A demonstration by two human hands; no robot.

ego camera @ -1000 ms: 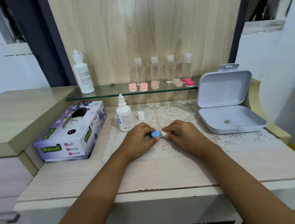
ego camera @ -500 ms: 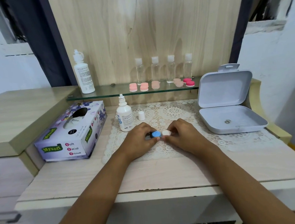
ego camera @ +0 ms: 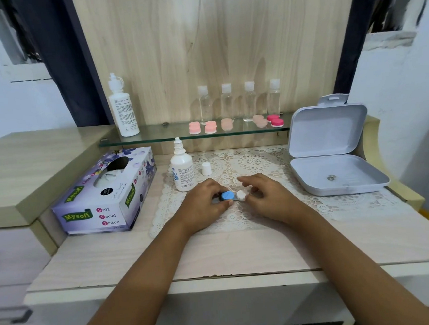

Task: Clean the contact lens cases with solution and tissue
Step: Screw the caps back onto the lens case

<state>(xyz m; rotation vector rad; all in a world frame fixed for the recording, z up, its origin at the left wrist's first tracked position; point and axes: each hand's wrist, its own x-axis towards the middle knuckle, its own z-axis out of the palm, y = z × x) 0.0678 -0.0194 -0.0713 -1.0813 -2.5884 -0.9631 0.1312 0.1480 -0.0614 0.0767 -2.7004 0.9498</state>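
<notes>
A: Where is the lens case (ego camera: 234, 199)?

B: Centre of the frame, on the lace mat (ego camera: 314, 205). My left hand (ego camera: 206, 204) grips it by the blue cap (ego camera: 227, 195); my right hand (ego camera: 269, 197) pinches the white cap (ego camera: 241, 195).

A: How do I open it cleanly?

B: I'd press the blue side flat and twist only the white cap. The solution bottle (ego camera: 182, 168) stands just up-left.

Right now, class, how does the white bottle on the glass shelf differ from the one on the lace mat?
The shelf bottle is taller and slimmer; the mat bottle is short and squat. The shelf bottle stands farther back, the mat bottle near the left hand. Both are white and upright.
</notes>
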